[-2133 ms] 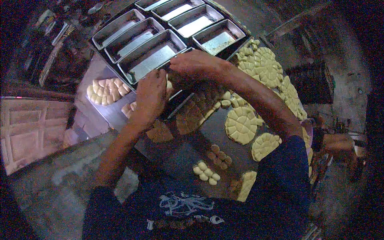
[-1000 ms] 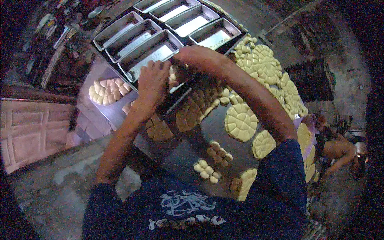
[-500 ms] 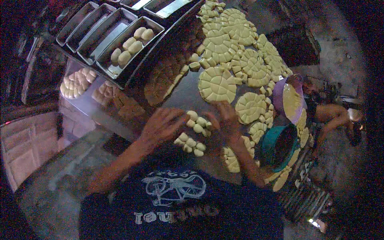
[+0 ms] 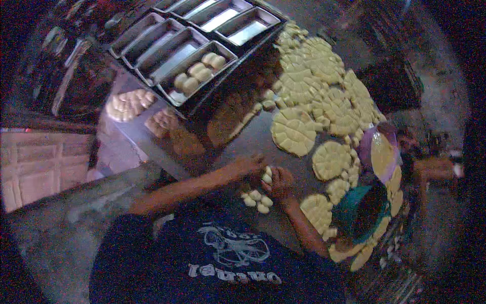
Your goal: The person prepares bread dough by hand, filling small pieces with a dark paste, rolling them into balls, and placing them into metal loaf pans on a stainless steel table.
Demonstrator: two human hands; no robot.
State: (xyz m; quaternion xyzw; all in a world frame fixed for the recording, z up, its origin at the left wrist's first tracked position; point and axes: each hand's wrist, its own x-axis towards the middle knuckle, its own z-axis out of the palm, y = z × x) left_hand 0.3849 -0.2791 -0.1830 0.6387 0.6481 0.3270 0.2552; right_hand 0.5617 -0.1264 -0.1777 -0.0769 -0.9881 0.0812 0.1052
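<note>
A small cluster of pale dough balls is gathered between my two hands over the metal work surface. My left hand presses in from the left side, its fingers curled and partly smeared by motion. From the right, my right hand closes round the same dough balls, which its fingers partly cover. Just below, nearer my body, a second group of several dough balls rests on the table, touched by neither hand. To the upper right lies a flat dough round, scored into wedges.
Loaf tins stand at the upper left; one tin holds dough balls in pairs. More cut dough spreads along the right, beside a teal basin and a purple bowl. Another person's arm shows at the far right.
My hands have come together, drawing in the farther cluster of dough balls between them. The nearer group stays on the table. The whole view has shifted, so tins and dough appear further right.
</note>
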